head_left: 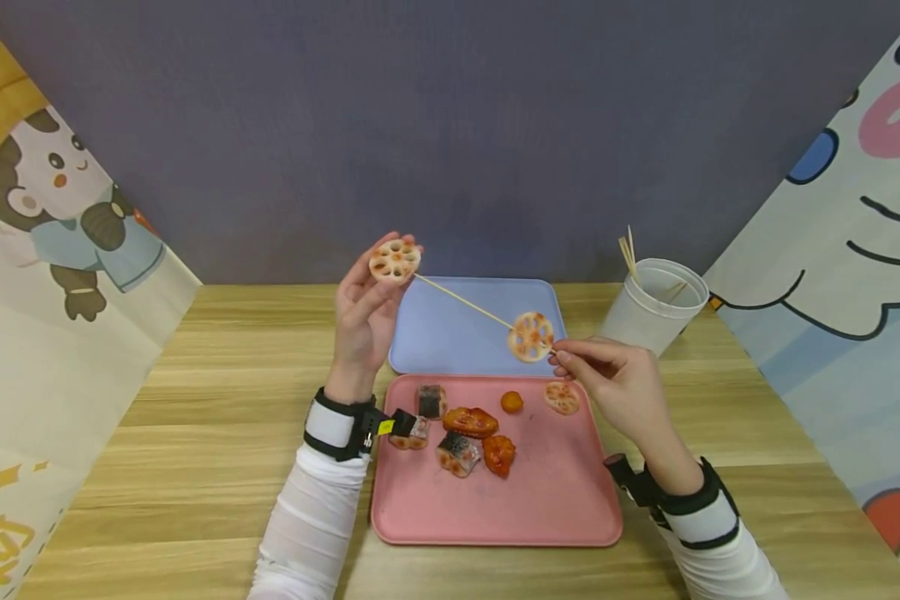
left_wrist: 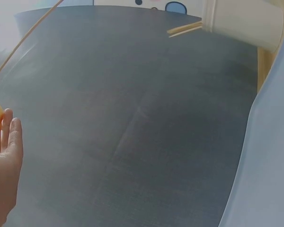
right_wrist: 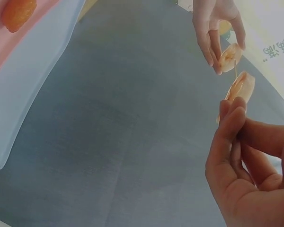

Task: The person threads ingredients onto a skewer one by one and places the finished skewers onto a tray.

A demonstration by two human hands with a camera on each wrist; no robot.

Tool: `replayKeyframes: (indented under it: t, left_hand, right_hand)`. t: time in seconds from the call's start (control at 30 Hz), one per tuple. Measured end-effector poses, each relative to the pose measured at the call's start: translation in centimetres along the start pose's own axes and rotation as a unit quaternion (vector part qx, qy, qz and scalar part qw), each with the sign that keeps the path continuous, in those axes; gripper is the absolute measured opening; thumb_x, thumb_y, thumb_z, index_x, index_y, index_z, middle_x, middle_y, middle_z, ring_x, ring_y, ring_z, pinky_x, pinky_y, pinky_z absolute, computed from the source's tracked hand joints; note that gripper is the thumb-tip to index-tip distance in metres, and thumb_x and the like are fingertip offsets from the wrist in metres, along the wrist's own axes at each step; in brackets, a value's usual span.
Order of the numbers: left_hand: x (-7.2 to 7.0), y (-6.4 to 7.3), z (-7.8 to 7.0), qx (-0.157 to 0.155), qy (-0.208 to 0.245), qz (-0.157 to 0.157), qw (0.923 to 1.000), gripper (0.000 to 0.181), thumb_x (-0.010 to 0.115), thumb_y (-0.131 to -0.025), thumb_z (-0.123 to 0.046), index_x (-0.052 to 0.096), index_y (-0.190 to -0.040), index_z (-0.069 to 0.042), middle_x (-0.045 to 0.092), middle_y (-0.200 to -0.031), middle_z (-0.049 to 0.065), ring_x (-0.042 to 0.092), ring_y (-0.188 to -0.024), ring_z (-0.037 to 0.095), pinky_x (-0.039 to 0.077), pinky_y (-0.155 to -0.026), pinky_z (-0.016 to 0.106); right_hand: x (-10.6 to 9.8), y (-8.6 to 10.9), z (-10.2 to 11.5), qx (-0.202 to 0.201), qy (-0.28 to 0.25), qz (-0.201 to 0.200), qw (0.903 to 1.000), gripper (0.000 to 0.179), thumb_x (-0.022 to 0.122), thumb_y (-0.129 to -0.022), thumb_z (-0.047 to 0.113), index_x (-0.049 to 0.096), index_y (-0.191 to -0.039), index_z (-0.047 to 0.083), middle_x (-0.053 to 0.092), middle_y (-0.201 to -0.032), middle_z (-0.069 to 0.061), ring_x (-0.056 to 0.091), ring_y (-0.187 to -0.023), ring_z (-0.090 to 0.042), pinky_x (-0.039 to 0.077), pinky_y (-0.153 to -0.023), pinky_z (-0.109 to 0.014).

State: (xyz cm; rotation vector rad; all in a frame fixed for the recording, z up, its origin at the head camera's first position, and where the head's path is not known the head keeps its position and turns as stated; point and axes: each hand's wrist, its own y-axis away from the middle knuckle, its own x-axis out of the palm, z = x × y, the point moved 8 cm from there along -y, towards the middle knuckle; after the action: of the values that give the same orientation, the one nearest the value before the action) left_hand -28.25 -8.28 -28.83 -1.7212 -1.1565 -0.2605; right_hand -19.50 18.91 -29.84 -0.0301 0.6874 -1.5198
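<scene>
My left hand (head_left: 366,312) pinches a lotus root slice (head_left: 395,262) between thumb and fingers, above the back left of the trays. A thin wooden skewer (head_left: 465,301) runs from that slice down to the right. On its lower end sits a second lotus root slice (head_left: 531,337), and my right hand (head_left: 621,379) pinches the skewer just beyond it. The right wrist view shows the right fingers curled close behind the nearer slice (right_wrist: 241,89). Whether the skewer tip has gone into the left slice I cannot tell. Only part of the left hand (left_wrist: 7,165) shows in the left wrist view.
A pink tray (head_left: 495,521) holds another lotus slice (head_left: 562,398), a chicken wing (head_left: 471,422), fish chunks (head_left: 459,454) and other small food pieces. Behind it lies a blue tray (head_left: 465,354). A white cup (head_left: 648,308) with several skewers stands at the back right, near the grey panel (head_left: 450,142).
</scene>
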Motion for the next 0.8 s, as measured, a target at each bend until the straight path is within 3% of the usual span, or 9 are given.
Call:
replayKeyframes:
  t: [0.5, 0.8]
  left_hand:
    - [0.36, 0.11, 0.21, -0.007, -0.029, 0.026, 0.9992, 0.055, 0.073, -0.081, -0.004, 0.051, -0.131, 0.006, 0.057, -0.128, 0.02, 0.055, -0.12, 0.033, 0.039, -0.107, 0.037]
    - [0.27, 0.18, 0.35, -0.016, -0.039, 0.034, 0.9985, 0.057, 0.075, -0.077, 0.002, 0.052, -0.129, 0.005, 0.056, -0.128, 0.019, 0.053, -0.121, 0.03, 0.043, -0.103, 0.033]
  right_hand:
    - [-0.09, 0.07, 0.36, -0.005, 0.005, 0.001, 1.0, 0.014, 0.066, -0.084, -0.004, 0.073, -0.096, -0.004, 0.07, -0.082, -0.018, 0.067, -0.066, -0.009, 0.056, -0.059, -0.021]
    - [-0.27, 0.17, 0.48, -0.009, 0.005, -0.001, 0.9999, 0.013, 0.066, -0.084, -0.006, 0.073, -0.095, -0.004, 0.07, -0.082, -0.019, 0.067, -0.065, -0.007, 0.056, -0.059, -0.022]
